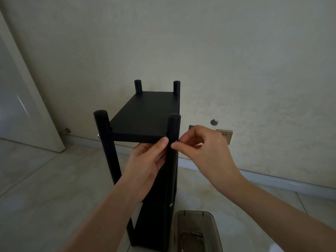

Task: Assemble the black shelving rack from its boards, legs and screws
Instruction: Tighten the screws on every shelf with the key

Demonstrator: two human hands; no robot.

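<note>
**A:** While the rack [145, 124] stands upright on the tiled floor [45, 188] right up by the wall [200, 42], what exactly have you got hold of there?

**B:** Your right hand [198, 144] is pinching a small silver screw [176, 141] between thumb and forefinger, right at the near right leg [173, 128], just below the top board [145, 113]. The other fingers are curled in. How far into the leg the screw sits, can't tell, it's tiny.

**A:** And your left?

**B:** Your left hand [147, 160] comes up from under the top board and holds that same leg, thumb tip pressed on it just beside the screw. The rest of the fingers go behind the leg, so I can't see how tightly they wrap.

**A:** Rest of the rack?

**B:** All four legs poke up past the top board with round caps. The near left leg [102, 128] has a silver screw head on its outer side at board level. Another one shows lower down on the near right leg. Lower boards are there but too dark to count.

**A:** Anything round it?

**B:** A clear plastic bin [197, 231] sits on the floor just right of the rack's foot, with a few small metal bits in the bottom. A wall socket [225, 135] is behind your right hand, and a door [18, 97] off to the left.
</note>
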